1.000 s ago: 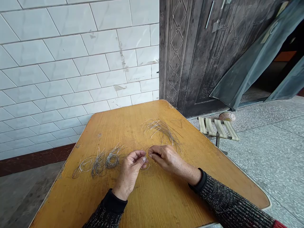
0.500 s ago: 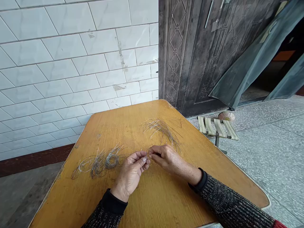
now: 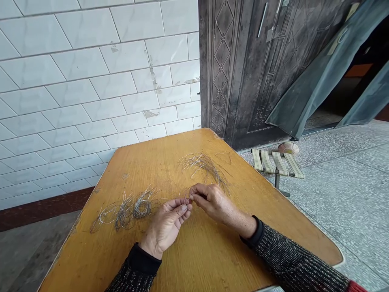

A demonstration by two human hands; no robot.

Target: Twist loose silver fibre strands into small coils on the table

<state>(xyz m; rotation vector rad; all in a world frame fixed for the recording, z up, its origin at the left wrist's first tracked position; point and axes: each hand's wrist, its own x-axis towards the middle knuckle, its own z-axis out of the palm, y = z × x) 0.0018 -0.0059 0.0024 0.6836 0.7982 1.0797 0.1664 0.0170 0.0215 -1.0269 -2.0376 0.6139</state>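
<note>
Left hand (image 3: 168, 227) and right hand (image 3: 214, 202) pinch thin wire (image 3: 185, 199) above the table (image 3: 194, 255); coiled wires (image 3: 142, 207) lie nearer its left edge; loose strands (image 3: 204, 163), its right.

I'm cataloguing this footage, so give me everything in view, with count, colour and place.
Table: one, yellow-brown, centre
Wire coils: three, mostly silvery grey, table's left
Loose wires: too many to count, greyish, table's back right
Thin wire: count unclear, greyish, centre
Wall tiles: many, white, behind the table
Skirting strip: one, dark red, left
Door: one, dark grey, back right
Curtain: two parts showing, blue-grey, upper right
Stool: one, striped, right
Ball: one, pale pinkish, behind the stool
Floor: speckled grey, right
Sleeves: two, black flecked pale, forearms
Left hand: one, bare, pinching thin wire
Right hand: one, bare, pinching thin wire
</note>
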